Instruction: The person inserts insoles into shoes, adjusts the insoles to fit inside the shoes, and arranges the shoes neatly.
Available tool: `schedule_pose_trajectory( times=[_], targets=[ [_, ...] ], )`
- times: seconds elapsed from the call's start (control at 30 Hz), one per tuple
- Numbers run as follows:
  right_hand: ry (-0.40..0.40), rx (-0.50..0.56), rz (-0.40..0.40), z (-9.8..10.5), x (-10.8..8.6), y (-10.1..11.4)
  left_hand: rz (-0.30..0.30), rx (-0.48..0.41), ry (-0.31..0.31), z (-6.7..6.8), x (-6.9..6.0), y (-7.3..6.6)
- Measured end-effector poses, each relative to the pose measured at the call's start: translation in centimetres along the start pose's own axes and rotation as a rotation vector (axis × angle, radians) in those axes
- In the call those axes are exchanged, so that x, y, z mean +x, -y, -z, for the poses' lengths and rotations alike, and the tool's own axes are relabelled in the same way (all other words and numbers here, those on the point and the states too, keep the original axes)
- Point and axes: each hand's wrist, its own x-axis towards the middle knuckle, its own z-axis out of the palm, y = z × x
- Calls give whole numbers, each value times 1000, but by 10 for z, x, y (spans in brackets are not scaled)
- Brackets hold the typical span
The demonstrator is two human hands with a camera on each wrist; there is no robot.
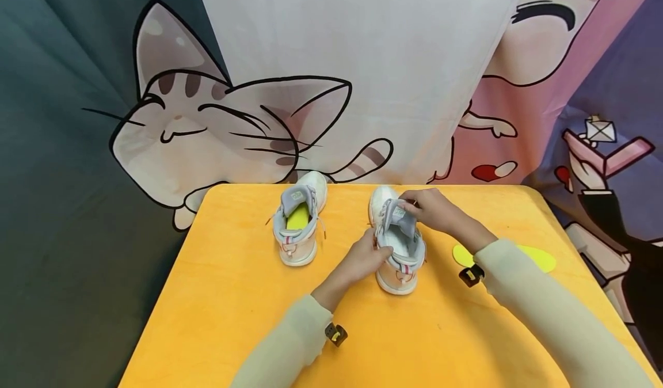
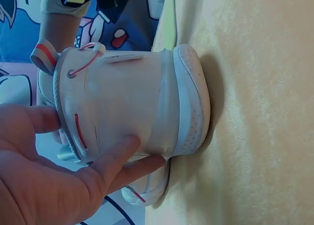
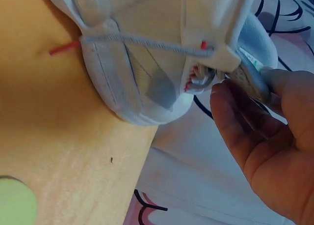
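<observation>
A white sneaker [image 1: 396, 278] with pale grey lining stands on the yellow table, toe pointing away, its inside showing pale. My left hand [image 1: 362, 257] holds it by the left side of the collar. In the left wrist view, the thumb is at the collar edge and the fingers lie along the outer wall of the sneaker [image 2: 127, 97]. With fingertips and thumb, my right hand [image 1: 432, 208] pinches the shoe's tongue [image 1: 404, 221]. Seen from the right wrist, the tongue [image 3: 248, 80] sits between thumb and fingers, above a grey lace [image 3: 147, 43] with a red tip.
To the left stands the matching sneaker [image 1: 297, 253], a yellow-green insole [image 1: 297, 218] inside it. Another yellow-green insole [image 1: 538, 257] lies on the table [image 1: 217, 296] at right, partly hidden by my right forearm. Behind the table's far edge hangs a cartoon-printed curtain [image 1: 362, 42].
</observation>
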Motion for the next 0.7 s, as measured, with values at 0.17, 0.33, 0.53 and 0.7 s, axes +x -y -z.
schedule_pose_trajectory(
  times=[0.17,0.33,0.53,0.7],
  targets=[
    [8,42,19,-1,-14,4,-14,-3,9,-1,-1,1],
    [81,51,42,3,-29,5,-23,-15,22,-2,-1,2],
    [64,14,70,7,-35,5,6,-39,15,-6,3,0],
    [0,35,68,9,-29,2,-29,-110,13,-12,12,-1]
  ],
)
